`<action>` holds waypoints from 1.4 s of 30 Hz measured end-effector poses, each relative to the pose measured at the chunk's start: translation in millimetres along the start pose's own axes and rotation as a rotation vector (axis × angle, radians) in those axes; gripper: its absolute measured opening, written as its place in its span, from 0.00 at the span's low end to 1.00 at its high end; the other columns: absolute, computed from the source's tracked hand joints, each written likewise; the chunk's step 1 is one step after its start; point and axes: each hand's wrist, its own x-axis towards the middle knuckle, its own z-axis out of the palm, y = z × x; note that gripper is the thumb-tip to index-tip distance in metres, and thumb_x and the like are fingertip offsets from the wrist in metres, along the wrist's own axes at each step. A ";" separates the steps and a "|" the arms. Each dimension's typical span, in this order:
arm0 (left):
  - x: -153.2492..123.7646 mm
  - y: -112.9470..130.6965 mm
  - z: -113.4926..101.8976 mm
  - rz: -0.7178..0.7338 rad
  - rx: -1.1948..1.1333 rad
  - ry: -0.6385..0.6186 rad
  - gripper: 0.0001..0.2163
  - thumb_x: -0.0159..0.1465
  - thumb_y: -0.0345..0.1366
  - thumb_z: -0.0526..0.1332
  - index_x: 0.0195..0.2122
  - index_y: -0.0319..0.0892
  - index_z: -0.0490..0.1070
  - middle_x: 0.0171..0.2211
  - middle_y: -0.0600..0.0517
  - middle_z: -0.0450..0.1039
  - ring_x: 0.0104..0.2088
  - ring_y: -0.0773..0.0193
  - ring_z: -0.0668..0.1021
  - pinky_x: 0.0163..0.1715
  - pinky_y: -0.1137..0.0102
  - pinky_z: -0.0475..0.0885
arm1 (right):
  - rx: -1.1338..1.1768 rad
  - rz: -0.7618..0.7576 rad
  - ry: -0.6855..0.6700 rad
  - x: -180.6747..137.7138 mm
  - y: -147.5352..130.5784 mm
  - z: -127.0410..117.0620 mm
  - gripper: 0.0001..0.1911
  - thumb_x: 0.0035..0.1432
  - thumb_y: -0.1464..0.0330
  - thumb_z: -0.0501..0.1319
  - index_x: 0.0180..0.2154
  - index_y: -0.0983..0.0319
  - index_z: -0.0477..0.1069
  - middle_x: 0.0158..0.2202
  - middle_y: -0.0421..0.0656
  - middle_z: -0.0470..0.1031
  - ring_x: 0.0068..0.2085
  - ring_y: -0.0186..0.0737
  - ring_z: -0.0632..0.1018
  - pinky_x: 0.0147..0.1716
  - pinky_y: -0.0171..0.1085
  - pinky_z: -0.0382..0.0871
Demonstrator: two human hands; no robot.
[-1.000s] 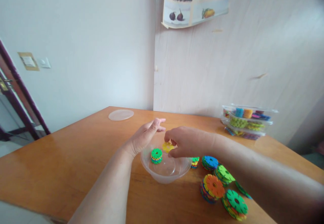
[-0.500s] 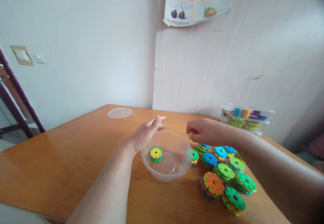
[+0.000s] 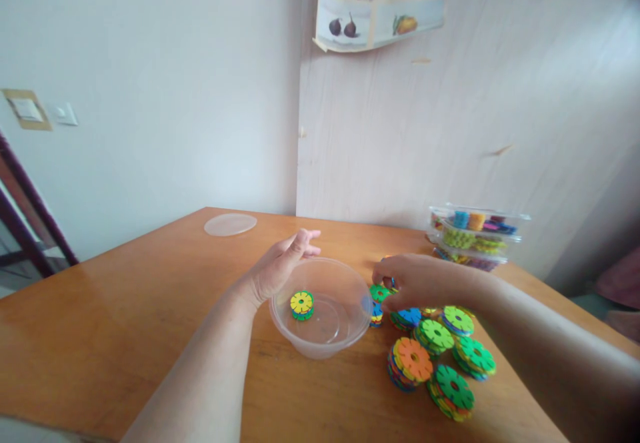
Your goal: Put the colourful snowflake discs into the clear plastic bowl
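Disc, green point(image 3: 379, 293) | just below right fingers point(image 3: 384, 269) | contact unclear

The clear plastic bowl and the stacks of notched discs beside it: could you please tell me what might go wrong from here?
The right hand is at closely set stacks of notched discs, so it could knock over a neighbour such as the orange-topped stack. The left hand is at the clear bowl with fingers extended; a firm grip isn't evident, so a bump might shift it. A jolt could also topple the short yellow-topped stack inside.
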 end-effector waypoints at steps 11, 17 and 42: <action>-0.8 -0.7 -0.4 0.002 0.008 0.002 0.38 0.69 0.64 0.39 0.65 0.41 0.65 0.52 0.42 0.80 0.60 0.48 0.75 0.66 0.51 0.58 | 0.031 0.048 0.120 6.8 -18.0 -32.0 0.15 0.53 0.60 0.66 0.42 0.59 0.75 0.38 0.43 0.79 0.35 0.41 0.77 0.30 0.37 0.62; -0.4 0.1 0.6 0.008 -0.011 -0.021 0.39 0.68 0.65 0.39 0.65 0.41 0.66 0.60 0.40 0.74 0.63 0.46 0.73 0.66 0.52 0.59 | -0.084 0.070 0.001 4.6 -11.3 -5.9 0.15 0.52 0.61 0.65 0.41 0.60 0.75 0.40 0.46 0.80 0.37 0.45 0.78 0.28 0.37 0.57; -1.7 4.6 1.6 0.019 -0.008 -0.014 0.42 0.67 0.66 0.39 0.67 0.36 0.63 0.54 0.38 0.78 0.62 0.46 0.73 0.65 0.54 0.59 | 0.129 -0.097 0.084 65.5 -86.8 0.0 0.27 0.54 0.57 0.66 0.53 0.61 0.74 0.41 0.46 0.81 0.35 0.43 0.78 0.28 0.36 0.61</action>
